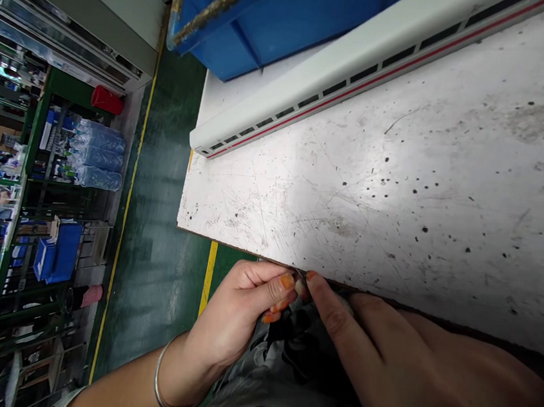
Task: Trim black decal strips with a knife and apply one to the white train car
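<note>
My left hand (242,304), with a silver bangle on its wrist, is closed in a pinch at the near edge of the white worktable (300,213). Its thumb, with an orange nail, presses against the curled fingers. My right hand (383,351) comes in from the lower right, and its index fingertip meets the left fingertips. Between the two sets of fingertips a tiny dark, thin piece (300,273) shows, too small to name. The right hand's other fingers are partly hidden and in shadow. Both hands are in front of my patterned clothing.
A long white housing (344,75) with dark slots and a red stripe lies across the worktable. Behind it stands a blue crate (280,29) with a worn rim. Left, beyond a green floor (158,172), are racks with wrapped bottles (97,156), blue bins (60,249) and a distant person.
</note>
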`<action>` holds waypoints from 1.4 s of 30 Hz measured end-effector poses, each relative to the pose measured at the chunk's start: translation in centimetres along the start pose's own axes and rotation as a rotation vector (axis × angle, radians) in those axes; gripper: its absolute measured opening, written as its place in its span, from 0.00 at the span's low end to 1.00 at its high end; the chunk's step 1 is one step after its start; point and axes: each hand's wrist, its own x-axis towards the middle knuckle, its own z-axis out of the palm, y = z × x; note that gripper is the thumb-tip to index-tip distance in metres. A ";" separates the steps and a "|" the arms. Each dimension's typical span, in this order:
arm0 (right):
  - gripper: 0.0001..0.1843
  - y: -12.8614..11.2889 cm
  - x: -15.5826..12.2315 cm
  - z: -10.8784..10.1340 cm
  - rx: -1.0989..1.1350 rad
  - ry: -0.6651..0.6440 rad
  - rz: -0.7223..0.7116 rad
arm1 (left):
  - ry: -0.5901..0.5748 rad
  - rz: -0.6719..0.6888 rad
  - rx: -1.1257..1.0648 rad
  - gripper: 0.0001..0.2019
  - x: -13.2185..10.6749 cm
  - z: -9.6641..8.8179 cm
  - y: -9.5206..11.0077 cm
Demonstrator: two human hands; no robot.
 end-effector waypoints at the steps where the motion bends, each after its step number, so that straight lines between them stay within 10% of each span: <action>1: 0.25 0.0 -0.1 -0.1 -0.006 0.002 -0.008 | 0.002 -0.001 0.000 0.22 0.0 0.0 0.0; 42: 0.28 0.7 -0.5 0.4 0.039 0.037 -0.026 | -0.011 0.016 -0.029 0.22 0.0 0.1 -0.1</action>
